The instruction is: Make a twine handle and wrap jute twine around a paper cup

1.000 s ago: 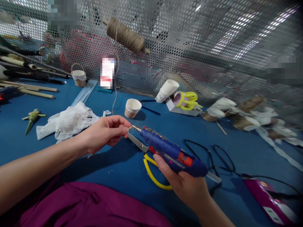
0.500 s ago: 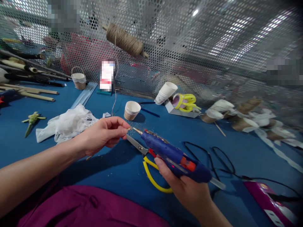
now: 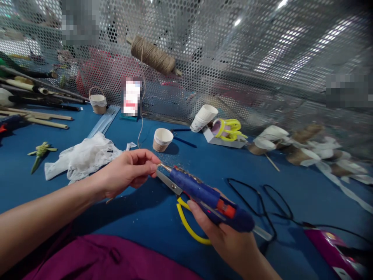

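My left hand [image 3: 132,169] pinches a thin tan strand between thumb and fingertips. Most of the strand is hidden in the hand; a short tan end [image 3: 109,200] shows below the wrist. My right hand [image 3: 224,229] is wrapped round a blue glue gun [image 3: 201,192], whose metal nozzle points left and meets the strand's tip, or nearly so. A clear glue stick [image 3: 262,233] juts from the gun's rear. Beneath the gun lie scissors with yellow handles [image 3: 189,227], partly covered. Just beyond my left fingertips stands a small paper cup [image 3: 162,140] with a brown-wrapped lower part.
Crumpled white lace [image 3: 87,155] lies at left near a small handled basket [image 3: 98,104]. Stacked paper cups [image 3: 204,118] and a white tray [image 3: 225,142] stand at the back. A black cord [image 3: 259,194] loops on the right toward a purple power strip [image 3: 326,249]. Twine spool [image 3: 153,55] hangs on the mesh.
The glue gun has shifted slightly left and down, bringing its nozzle closer to my left fingertips. My left hand keeps its pinch. The whole view has tipped up a little.
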Tool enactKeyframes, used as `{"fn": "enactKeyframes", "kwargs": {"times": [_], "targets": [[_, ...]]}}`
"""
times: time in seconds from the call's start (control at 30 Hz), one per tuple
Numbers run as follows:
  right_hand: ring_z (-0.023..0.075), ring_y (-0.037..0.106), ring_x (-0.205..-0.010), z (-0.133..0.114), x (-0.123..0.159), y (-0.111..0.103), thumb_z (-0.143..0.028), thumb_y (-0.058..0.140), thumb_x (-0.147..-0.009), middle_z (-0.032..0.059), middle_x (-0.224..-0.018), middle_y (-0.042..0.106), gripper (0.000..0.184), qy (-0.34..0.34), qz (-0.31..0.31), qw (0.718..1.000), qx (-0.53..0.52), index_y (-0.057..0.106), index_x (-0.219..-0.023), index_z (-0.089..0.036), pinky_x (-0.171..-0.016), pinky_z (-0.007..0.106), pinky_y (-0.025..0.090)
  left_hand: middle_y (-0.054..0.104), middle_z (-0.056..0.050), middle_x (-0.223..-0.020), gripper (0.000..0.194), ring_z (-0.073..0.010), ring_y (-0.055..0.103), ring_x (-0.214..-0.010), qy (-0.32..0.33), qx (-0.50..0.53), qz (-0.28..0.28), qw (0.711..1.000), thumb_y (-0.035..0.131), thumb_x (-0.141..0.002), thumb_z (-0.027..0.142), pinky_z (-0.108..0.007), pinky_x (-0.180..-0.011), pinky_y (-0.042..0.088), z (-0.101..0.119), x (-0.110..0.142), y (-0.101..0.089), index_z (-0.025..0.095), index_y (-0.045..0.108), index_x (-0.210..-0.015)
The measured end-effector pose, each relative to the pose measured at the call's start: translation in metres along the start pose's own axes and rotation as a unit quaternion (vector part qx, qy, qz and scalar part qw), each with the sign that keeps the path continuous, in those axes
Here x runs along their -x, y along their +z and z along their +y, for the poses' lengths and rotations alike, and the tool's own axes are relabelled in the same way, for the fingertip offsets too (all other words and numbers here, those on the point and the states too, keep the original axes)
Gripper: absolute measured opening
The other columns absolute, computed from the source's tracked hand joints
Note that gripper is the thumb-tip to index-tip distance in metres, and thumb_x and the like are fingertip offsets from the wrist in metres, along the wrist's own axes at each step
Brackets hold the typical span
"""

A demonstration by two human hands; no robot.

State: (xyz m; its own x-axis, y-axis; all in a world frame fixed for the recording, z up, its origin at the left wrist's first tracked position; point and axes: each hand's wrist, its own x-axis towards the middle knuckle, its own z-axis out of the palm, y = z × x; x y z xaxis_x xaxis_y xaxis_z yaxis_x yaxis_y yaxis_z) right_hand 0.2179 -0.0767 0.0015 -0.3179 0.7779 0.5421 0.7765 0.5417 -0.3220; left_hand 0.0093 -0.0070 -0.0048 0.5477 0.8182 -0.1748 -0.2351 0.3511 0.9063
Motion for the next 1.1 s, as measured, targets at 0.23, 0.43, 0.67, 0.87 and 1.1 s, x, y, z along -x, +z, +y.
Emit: {"fn": "enactKeyframes", "kwargs": {"times": [0.23, 0.43, 0.67, 0.87, 1.1], "targets": [[0.0156, 0.062, -0.052, 0.000, 0.000, 0.001, -0.028, 0.039, -0.086, 0.0041, -0.061, 0.064, 0.027, -0.040, 0.037, 0.998, 0.036, 0.059, -0.070, -0.020, -0.050, 0.024, 0.053, 0.052, 0.003, -0.061, 0.013, 0.0003, 0.029, -0.038, 0.003, 0.009, -0.008, 1.000, 0.064, -0.075, 0.022, -0.016, -0.038, 0.014, -0.001, 0.000, -0.001, 0.014, 0.055, -0.081], [0.0144, 0.058, -0.048, -0.002, -0.003, -0.001, -0.025, 0.041, -0.086, 0.0004, -0.057, 0.060, 0.025, 0.001, -0.013, 1.000, -0.015, 0.059, -0.069, -0.023, -0.047, 0.025, 0.049, 0.052, 0.003, -0.060, 0.013, 0.0000, 0.028, -0.038, -0.002, 0.011, -0.005, 1.000, 0.064, -0.074, 0.022, -0.017, -0.038, 0.012, 0.000, 0.000, -0.001, 0.014, 0.055, -0.079], [0.0140, 0.057, -0.048, 0.002, 0.003, 0.003, -0.024, 0.044, -0.084, -0.0004, -0.058, 0.059, 0.018, 0.021, -0.009, 0.999, -0.023, 0.058, -0.072, -0.023, -0.047, 0.024, 0.049, 0.052, 0.003, -0.060, 0.014, -0.0002, 0.029, -0.038, 0.001, 0.013, -0.004, 1.000, 0.065, -0.073, 0.022, -0.017, -0.038, 0.012, 0.000, 0.000, 0.000, 0.015, 0.055, -0.079], [0.0146, 0.059, -0.053, 0.003, 0.005, 0.004, -0.025, 0.047, -0.083, -0.0005, -0.062, 0.061, 0.013, 0.033, -0.007, 0.999, -0.035, 0.057, -0.075, -0.022, -0.051, 0.025, 0.050, 0.052, 0.003, -0.060, 0.012, 0.0000, 0.029, -0.037, -0.002, 0.007, 0.001, 1.000, 0.064, -0.074, 0.021, -0.017, -0.038, 0.013, 0.001, 0.001, 0.001, 0.014, 0.055, -0.079], [0.0159, 0.062, -0.058, 0.005, 0.008, 0.007, -0.025, 0.051, -0.081, 0.0001, -0.066, 0.062, 0.006, 0.034, 0.005, 0.999, -0.042, 0.056, -0.079, -0.022, -0.055, 0.026, 0.052, 0.053, 0.003, -0.059, 0.011, 0.0000, 0.028, -0.037, -0.004, 0.013, -0.001, 1.000, 0.064, -0.074, 0.019, -0.017, -0.038, 0.011, 0.001, 0.001, 0.000, 0.014, 0.056, -0.079]]}}
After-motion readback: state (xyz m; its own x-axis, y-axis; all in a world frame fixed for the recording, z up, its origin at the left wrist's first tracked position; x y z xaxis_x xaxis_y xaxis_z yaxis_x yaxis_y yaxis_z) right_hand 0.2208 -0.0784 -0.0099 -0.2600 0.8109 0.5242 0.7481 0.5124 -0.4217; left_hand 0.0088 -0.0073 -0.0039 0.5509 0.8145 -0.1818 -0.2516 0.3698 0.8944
